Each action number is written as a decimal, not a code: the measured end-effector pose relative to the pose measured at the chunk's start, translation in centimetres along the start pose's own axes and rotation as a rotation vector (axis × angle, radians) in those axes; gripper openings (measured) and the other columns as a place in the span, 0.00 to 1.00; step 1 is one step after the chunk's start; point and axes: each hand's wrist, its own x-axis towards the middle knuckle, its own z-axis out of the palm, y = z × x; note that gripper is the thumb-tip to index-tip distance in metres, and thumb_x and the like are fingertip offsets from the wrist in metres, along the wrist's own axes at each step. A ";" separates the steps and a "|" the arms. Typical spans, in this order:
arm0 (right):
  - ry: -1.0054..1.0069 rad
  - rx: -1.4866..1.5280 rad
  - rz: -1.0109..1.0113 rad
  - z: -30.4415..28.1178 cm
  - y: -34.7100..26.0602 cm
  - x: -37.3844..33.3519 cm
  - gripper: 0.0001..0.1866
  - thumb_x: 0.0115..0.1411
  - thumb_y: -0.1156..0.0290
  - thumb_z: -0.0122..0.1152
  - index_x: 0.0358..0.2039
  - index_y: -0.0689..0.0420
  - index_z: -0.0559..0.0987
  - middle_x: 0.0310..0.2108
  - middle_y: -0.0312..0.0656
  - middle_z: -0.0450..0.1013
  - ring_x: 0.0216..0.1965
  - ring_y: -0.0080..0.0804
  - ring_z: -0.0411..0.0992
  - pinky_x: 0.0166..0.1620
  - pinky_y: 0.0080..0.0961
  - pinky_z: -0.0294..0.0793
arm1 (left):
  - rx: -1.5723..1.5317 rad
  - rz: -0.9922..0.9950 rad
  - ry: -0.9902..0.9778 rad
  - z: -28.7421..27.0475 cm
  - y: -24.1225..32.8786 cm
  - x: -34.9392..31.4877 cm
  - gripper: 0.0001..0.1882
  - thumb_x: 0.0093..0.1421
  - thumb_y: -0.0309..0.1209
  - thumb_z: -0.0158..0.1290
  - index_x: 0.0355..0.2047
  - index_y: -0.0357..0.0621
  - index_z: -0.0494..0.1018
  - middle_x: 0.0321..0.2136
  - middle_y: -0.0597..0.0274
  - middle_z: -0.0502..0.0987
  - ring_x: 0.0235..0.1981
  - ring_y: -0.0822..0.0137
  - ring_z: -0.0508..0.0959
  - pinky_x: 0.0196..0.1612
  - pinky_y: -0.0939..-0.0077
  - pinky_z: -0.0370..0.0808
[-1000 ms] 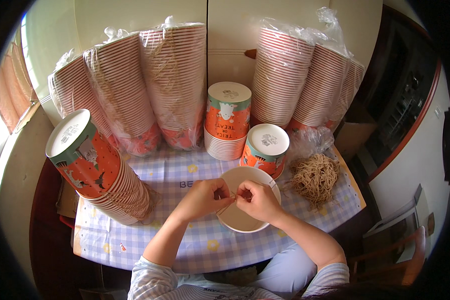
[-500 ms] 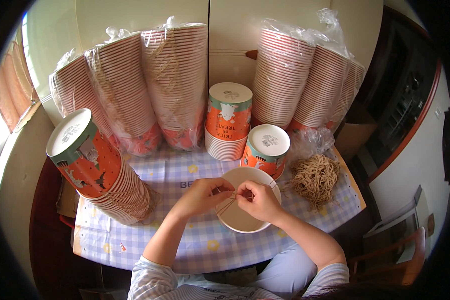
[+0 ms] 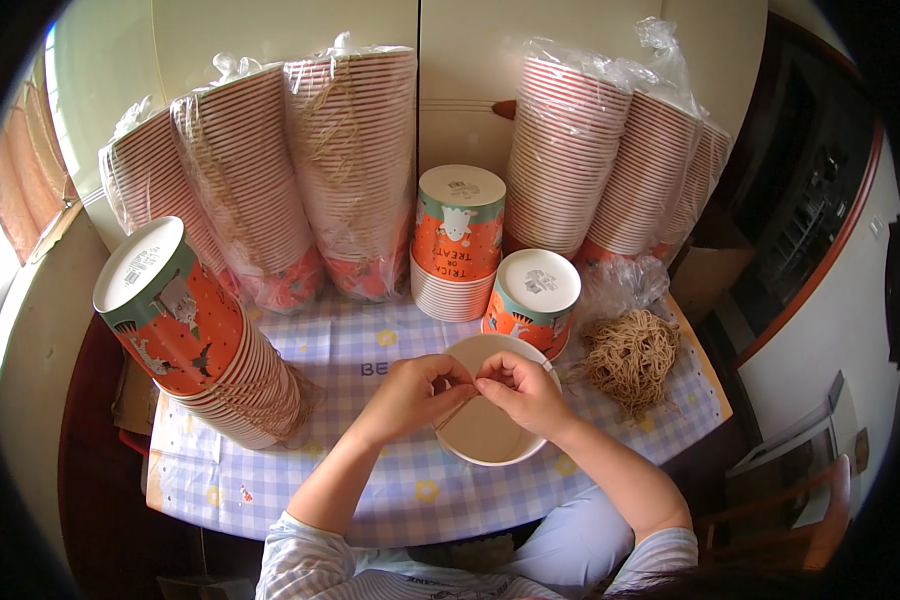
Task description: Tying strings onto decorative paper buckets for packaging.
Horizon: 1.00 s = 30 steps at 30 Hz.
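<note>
Barely anything has shifted since the earlier frames: both hands stay over the open paper cup (image 3: 485, 435), which sits mouth-up at lower centre of the frame on the checked tablecloth (image 3: 360, 350). The left hand (image 3: 415, 395) is curled, its fingertips pressed together against those of the right hand (image 3: 520, 390); the two pinch a thin tan string (image 3: 453, 412) that runs down across the cup's pale inside. Compared with a second ago, the fingers sit slightly closer over the rim, and the cup has not moved.

Just right of the cup lies a loose bundle of tan string (image 3: 628, 355). Touching the cup's upper edge is a short upturned orange cup stack (image 3: 532, 300), with a taller orange stack (image 3: 458, 240) behind it. At left centre a long stack of orange cups (image 3: 195, 340) leans on its side. Bagged sleeves of cups (image 3: 350, 170) line the back wall.
</note>
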 end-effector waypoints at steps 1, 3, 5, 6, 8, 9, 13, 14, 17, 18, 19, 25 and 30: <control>-0.030 0.057 0.022 0.0 0.0 0.0 0.06 0.53 0.73 0.56 0.30 0.60 0.71 0.27 0.31 0.69 0.28 0.15 0.66 0.32 0.12 0.67 | 0.000 -0.001 0.001 0.1 -0.1 0.0 0.07 0.49 0.28 0.54 0.28 0.39 0.73 0.20 0.63 0.74 0.20 0.77 0.70 0.24 0.82 0.69; -0.059 0.104 0.021 0.0 0.0 0.1 0.07 0.53 0.73 0.56 0.31 0.60 0.70 0.28 0.32 0.69 0.29 0.15 0.66 0.33 0.12 0.67 | 0.028 0.022 0.025 0.2 -0.3 0.0 0.07 0.49 0.28 0.55 0.27 0.38 0.73 0.19 0.63 0.74 0.20 0.77 0.70 0.24 0.82 0.68; -0.087 0.152 0.021 -0.1 -0.1 0.1 0.07 0.53 0.73 0.56 0.32 0.60 0.70 0.28 0.32 0.68 0.29 0.15 0.66 0.34 0.12 0.67 | 0.032 0.010 0.016 0.1 -0.4 0.0 0.07 0.49 0.28 0.55 0.27 0.38 0.73 0.19 0.63 0.74 0.20 0.77 0.70 0.24 0.82 0.68; -0.107 0.150 0.033 -0.1 -0.2 0.1 0.07 0.53 0.74 0.56 0.33 0.60 0.70 0.29 0.33 0.68 0.30 0.15 0.67 0.34 0.12 0.68 | 0.035 -0.002 0.007 0.1 -0.5 0.0 0.07 0.49 0.28 0.55 0.27 0.38 0.73 0.19 0.63 0.73 0.20 0.77 0.70 0.24 0.82 0.68; -0.126 0.149 0.047 -0.2 -0.4 0.1 0.07 0.54 0.74 0.55 0.33 0.61 0.69 0.29 0.33 0.68 0.31 0.16 0.67 0.35 0.12 0.68 | 0.027 -0.007 0.013 0.1 -0.4 0.0 0.07 0.49 0.29 0.54 0.27 0.38 0.73 0.18 0.63 0.73 0.20 0.77 0.69 0.24 0.82 0.67; -0.127 0.144 0.052 -0.2 -0.4 0.1 0.07 0.54 0.75 0.55 0.33 0.61 0.69 0.29 0.33 0.69 0.31 0.16 0.67 0.36 0.13 0.68 | 0.019 -0.011 0.020 0.1 -0.4 0.0 0.07 0.49 0.29 0.54 0.27 0.37 0.73 0.18 0.63 0.73 0.19 0.77 0.69 0.24 0.82 0.67; -0.130 0.155 0.056 -0.4 -0.3 0.2 0.08 0.54 0.75 0.55 0.35 0.62 0.70 0.31 0.35 0.70 0.32 0.17 0.69 0.37 0.14 0.69 | -0.042 -0.012 0.014 0.0 -0.5 0.0 0.08 0.50 0.30 0.53 0.27 0.37 0.73 0.18 0.63 0.73 0.20 0.77 0.69 0.24 0.81 0.67; -0.128 0.154 0.057 -0.5 -0.3 0.2 0.08 0.54 0.75 0.55 0.35 0.62 0.70 0.31 0.35 0.70 0.32 0.17 0.69 0.37 0.14 0.69 | -0.026 -0.035 0.001 -0.3 -0.1 0.0 0.08 0.50 0.31 0.54 0.27 0.38 0.73 0.19 0.62 0.74 0.20 0.75 0.70 0.25 0.80 0.68; -0.067 0.128 0.125 -0.6 -0.3 0.1 0.09 0.54 0.75 0.55 0.35 0.63 0.72 0.31 0.36 0.71 0.32 0.18 0.69 0.37 0.14 0.69 | 0.080 -0.043 -0.054 -1.0 0.4 -0.4 0.10 0.48 0.33 0.55 0.27 0.39 0.74 0.20 0.59 0.75 0.21 0.71 0.72 0.25 0.78 0.69; -0.076 0.099 0.125 -0.8 -0.2 0.2 0.08 0.54 0.75 0.55 0.35 0.63 0.73 0.31 0.36 0.72 0.32 0.18 0.69 0.37 0.14 0.69 | 0.171 -0.030 -0.095 -1.1 0.4 -0.5 0.11 0.47 0.34 0.55 0.27 0.40 0.74 0.21 0.57 0.75 0.21 0.68 0.74 0.26 0.76 0.69; -0.089 0.071 0.125 -0.9 -0.1 0.2 0.08 0.54 0.76 0.55 0.35 0.62 0.74 0.31 0.35 0.72 0.33 0.18 0.69 0.38 0.14 0.69 | 0.172 -0.032 -0.094 -1.0 0.3 -0.6 0.11 0.47 0.34 0.55 0.27 0.40 0.74 0.21 0.57 0.75 0.21 0.68 0.74 0.26 0.76 0.69; -0.074 0.085 0.113 -0.6 -0.5 0.2 0.06 0.53 0.75 0.56 0.32 0.62 0.76 0.29 0.35 0.73 0.32 0.17 0.69 0.36 0.14 0.69 | 0.424 0.136 -0.135 -0.7 0.3 -1.0 0.08 0.47 0.31 0.54 0.26 0.40 0.74 0.21 0.58 0.74 0.21 0.70 0.73 0.26 0.77 0.69; -0.065 0.026 0.137 -0.7 -0.2 0.1 0.07 0.53 0.73 0.57 0.31 0.61 0.77 0.28 0.34 0.73 0.31 0.17 0.69 0.35 0.14 0.69 | 0.142 -0.035 -0.128 -1.3 0.9 -0.8 0.08 0.49 0.30 0.51 0.27 0.39 0.72 0.19 0.57 0.74 0.21 0.68 0.75 0.27 0.77 0.70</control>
